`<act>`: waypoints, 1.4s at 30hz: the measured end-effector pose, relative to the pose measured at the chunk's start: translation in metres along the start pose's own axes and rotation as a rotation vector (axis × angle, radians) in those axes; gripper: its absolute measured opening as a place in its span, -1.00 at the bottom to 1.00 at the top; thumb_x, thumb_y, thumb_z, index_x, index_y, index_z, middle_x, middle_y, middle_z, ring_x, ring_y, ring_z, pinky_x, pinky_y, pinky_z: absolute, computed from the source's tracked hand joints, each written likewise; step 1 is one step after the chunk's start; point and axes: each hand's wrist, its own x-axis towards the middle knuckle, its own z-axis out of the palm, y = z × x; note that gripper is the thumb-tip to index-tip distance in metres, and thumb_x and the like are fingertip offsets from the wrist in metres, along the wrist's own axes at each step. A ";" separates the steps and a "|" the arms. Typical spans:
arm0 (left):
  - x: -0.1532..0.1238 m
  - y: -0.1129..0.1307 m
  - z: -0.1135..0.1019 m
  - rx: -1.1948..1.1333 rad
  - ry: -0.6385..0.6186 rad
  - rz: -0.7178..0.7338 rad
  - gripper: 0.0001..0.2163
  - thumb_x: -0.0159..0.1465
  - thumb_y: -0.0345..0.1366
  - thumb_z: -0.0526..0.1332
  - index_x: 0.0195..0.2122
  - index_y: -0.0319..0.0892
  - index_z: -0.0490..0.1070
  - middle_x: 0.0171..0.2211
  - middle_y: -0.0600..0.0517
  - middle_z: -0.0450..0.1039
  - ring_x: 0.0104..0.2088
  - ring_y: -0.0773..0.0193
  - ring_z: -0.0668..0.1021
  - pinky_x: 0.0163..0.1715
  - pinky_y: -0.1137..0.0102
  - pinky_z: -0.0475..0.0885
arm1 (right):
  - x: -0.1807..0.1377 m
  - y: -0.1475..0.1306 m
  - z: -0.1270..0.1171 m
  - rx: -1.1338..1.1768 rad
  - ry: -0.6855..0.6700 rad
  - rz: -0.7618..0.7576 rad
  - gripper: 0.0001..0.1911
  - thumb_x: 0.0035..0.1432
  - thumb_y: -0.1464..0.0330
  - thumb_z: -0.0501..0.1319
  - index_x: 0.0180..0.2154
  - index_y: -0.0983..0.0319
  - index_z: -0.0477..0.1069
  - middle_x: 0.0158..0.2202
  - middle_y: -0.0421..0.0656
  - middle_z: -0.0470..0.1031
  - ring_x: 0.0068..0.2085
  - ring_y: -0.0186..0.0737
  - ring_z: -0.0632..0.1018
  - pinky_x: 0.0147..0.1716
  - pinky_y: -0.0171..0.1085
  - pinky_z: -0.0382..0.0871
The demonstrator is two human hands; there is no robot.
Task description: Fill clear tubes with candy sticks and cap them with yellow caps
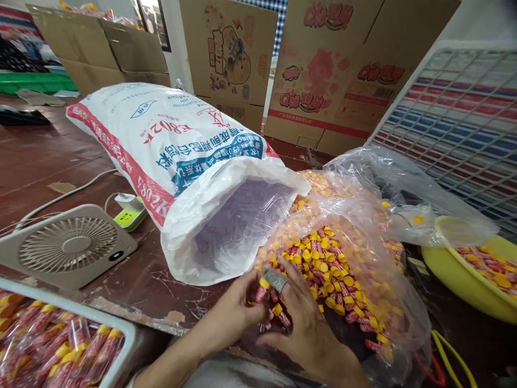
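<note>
My left hand pinches a small yellow-capped piece with a red-and-white wrapper between thumb and fingers. Just beside it, my right hand curves over the near edge of a pile of similar capped pieces, its thumb standing away from its fingers. A grey wrap covers one finger of that hand, close to the held piece. The pile spills from a clear plastic bag. Behind my hands, a white woven sack lies with its mouth towards me, clear tubes inside.
A white bin of filled tubes stands at lower left, below a fan and a power strip. At right are a yellow basin and a white wire rack. Cardboard boxes line the back.
</note>
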 end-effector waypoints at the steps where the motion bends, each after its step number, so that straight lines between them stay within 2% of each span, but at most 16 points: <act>1: 0.004 0.005 -0.011 0.244 0.076 0.045 -0.80 0.18 -0.24 0.28 -0.19 -0.17 0.42 -0.36 0.03 0.46 -0.33 0.21 0.50 -0.29 0.37 0.42 | -0.001 0.007 -0.006 -0.021 -0.005 0.032 -0.22 0.18 0.01 0.33 0.25 0.28 0.17 0.17 0.14 0.38 0.24 0.21 0.39 0.13 0.13 0.42; 3: 0.013 0.014 -0.035 0.772 0.267 0.097 -0.81 0.29 -0.23 0.16 -0.15 -0.18 0.45 -0.36 -0.02 0.50 -0.32 0.14 0.54 -0.29 0.33 0.41 | -0.005 0.023 -0.017 -0.077 0.073 0.131 -0.34 0.29 -0.01 0.23 0.20 0.28 0.23 0.06 0.12 0.46 0.12 0.15 0.50 -0.01 0.03 0.51; 5: 0.024 0.021 -0.057 1.190 0.401 0.033 -0.72 0.36 -0.24 0.07 0.02 -0.16 0.43 -0.27 -0.12 0.57 -0.29 0.02 0.61 -0.28 0.26 0.42 | -0.013 0.039 -0.023 -0.141 0.128 0.210 -0.67 0.41 0.12 0.12 -0.03 0.23 0.36 -0.16 0.00 0.53 -0.12 0.01 0.59 -0.18 -0.10 0.52; 6: 0.030 0.023 -0.064 1.343 0.428 -0.029 -0.68 0.38 -0.23 0.04 0.09 -0.15 0.41 -0.22 -0.17 0.59 -0.28 -0.04 0.63 -0.29 0.24 0.44 | -0.017 0.044 -0.024 -0.163 0.113 0.234 -0.77 0.44 0.20 0.09 -0.14 0.21 0.39 -0.24 -0.06 0.52 -0.22 -0.05 0.59 -0.25 -0.15 0.50; 9: 0.047 0.019 -0.072 1.609 0.387 -0.187 -0.66 0.41 -0.21 -0.02 0.04 -0.22 0.43 -0.19 -0.30 0.57 -0.28 -0.17 0.66 -0.38 0.20 0.47 | -0.025 0.046 -0.014 -0.175 -0.030 0.244 -0.83 0.42 0.40 0.11 -0.29 0.20 0.39 -0.32 -0.14 0.50 -0.29 -0.15 0.57 -0.30 -0.24 0.45; 12: 0.054 0.012 -0.066 1.670 0.366 -0.217 -0.68 0.41 -0.30 -0.06 -0.01 -0.28 0.42 -0.20 -0.33 0.55 -0.29 -0.17 0.67 -0.40 0.19 0.49 | -0.022 0.037 0.007 -0.193 -0.076 0.234 -0.92 0.31 0.49 0.21 -0.23 0.20 0.41 -0.26 -0.13 0.52 -0.22 -0.14 0.56 -0.25 -0.23 0.46; 15: 0.048 0.007 -0.062 1.658 0.410 -0.235 -0.65 0.38 -0.39 -0.09 0.06 -0.36 0.36 -0.19 -0.34 0.53 -0.30 -0.17 0.67 -0.40 0.16 0.50 | -0.015 0.034 0.029 -0.249 -0.104 0.171 -0.85 0.24 0.56 0.26 -0.19 0.22 0.43 -0.16 -0.08 0.52 -0.13 -0.10 0.55 -0.19 -0.22 0.47; 17: 0.036 0.006 -0.065 1.580 0.455 -0.202 -0.63 0.36 -0.39 -0.05 0.11 -0.40 0.33 -0.11 -0.36 0.52 -0.28 -0.15 0.66 -0.34 0.13 0.51 | -0.011 0.037 0.037 -0.273 -0.108 0.131 -0.85 0.25 0.58 0.23 -0.26 0.22 0.44 -0.23 -0.10 0.52 -0.19 -0.12 0.55 -0.24 -0.25 0.45; 19: 0.019 0.005 -0.069 1.394 0.476 -0.091 -0.61 0.35 -0.30 0.02 0.14 -0.35 0.36 -0.04 -0.31 0.50 -0.24 -0.10 0.64 -0.25 0.12 0.51 | -0.009 0.040 0.036 -0.227 -0.041 0.154 -0.81 0.30 0.58 0.15 -0.32 0.23 0.42 -0.31 -0.12 0.50 -0.27 -0.17 0.54 -0.29 -0.28 0.43; 21: 0.000 0.004 -0.071 1.126 0.407 0.044 -0.62 0.35 -0.15 0.09 0.09 -0.23 0.45 -0.06 -0.19 0.53 -0.16 -0.02 0.61 -0.14 0.18 0.49 | -0.006 0.038 0.025 -0.069 0.082 0.221 -0.80 0.35 0.55 0.10 -0.30 0.22 0.42 -0.29 -0.12 0.50 -0.26 -0.20 0.54 -0.25 -0.30 0.44; 23: -0.017 0.001 -0.066 0.852 0.267 0.093 -0.63 0.33 -0.04 0.14 0.00 -0.15 0.52 -0.08 -0.11 0.56 -0.09 0.03 0.59 -0.07 0.25 0.46 | -0.001 0.032 0.008 0.152 0.165 0.280 -0.84 0.35 0.51 0.11 -0.27 0.22 0.42 -0.23 -0.12 0.49 -0.20 -0.20 0.54 -0.18 -0.30 0.44; 25: -0.027 -0.002 -0.056 0.649 0.164 0.054 -0.63 0.32 -0.01 0.18 0.00 -0.11 0.54 -0.06 -0.08 0.58 -0.03 0.04 0.56 -0.01 0.28 0.44 | 0.005 0.023 -0.007 0.338 0.150 0.303 -0.86 0.33 0.49 0.12 -0.28 0.20 0.42 -0.22 -0.14 0.46 -0.18 -0.21 0.52 -0.17 -0.30 0.43; 27: -0.032 -0.005 -0.043 0.530 0.125 -0.005 -0.62 0.30 -0.02 0.22 0.03 -0.11 0.53 -0.03 -0.07 0.59 -0.01 0.02 0.56 0.03 0.26 0.42 | 0.011 0.014 -0.017 0.449 0.076 0.294 -0.85 0.31 0.48 0.12 -0.32 0.20 0.40 -0.26 -0.17 0.44 -0.21 -0.23 0.49 -0.20 -0.32 0.41; 31: -0.031 -0.010 -0.026 0.435 0.060 -0.040 -0.60 0.29 0.00 0.23 0.05 -0.09 0.53 -0.03 -0.06 0.59 -0.02 0.02 0.56 0.04 0.26 0.41 | 0.018 0.004 -0.021 0.469 0.014 0.275 -0.80 0.29 0.49 0.10 -0.41 0.20 0.30 -0.32 -0.18 0.39 -0.29 -0.25 0.45 -0.28 -0.33 0.37; 37: -0.035 -0.018 -0.022 0.467 0.113 -0.056 -0.59 0.25 0.01 0.27 0.03 -0.08 0.55 0.00 -0.08 0.59 0.00 -0.01 0.55 0.07 0.22 0.40 | 0.017 0.005 -0.025 0.375 0.008 0.214 -0.81 0.30 0.51 0.08 -0.38 0.20 0.30 -0.31 -0.17 0.40 -0.28 -0.25 0.45 -0.27 -0.33 0.38; 42: -0.034 -0.012 -0.015 0.386 0.077 -0.049 -0.62 0.25 -0.01 0.28 0.01 -0.08 0.56 -0.03 -0.06 0.59 -0.03 0.02 0.55 0.01 0.27 0.41 | 0.018 0.003 -0.022 0.371 -0.059 0.192 -0.78 0.33 0.50 0.09 -0.40 0.20 0.30 -0.33 -0.19 0.40 -0.29 -0.26 0.46 -0.29 -0.34 0.37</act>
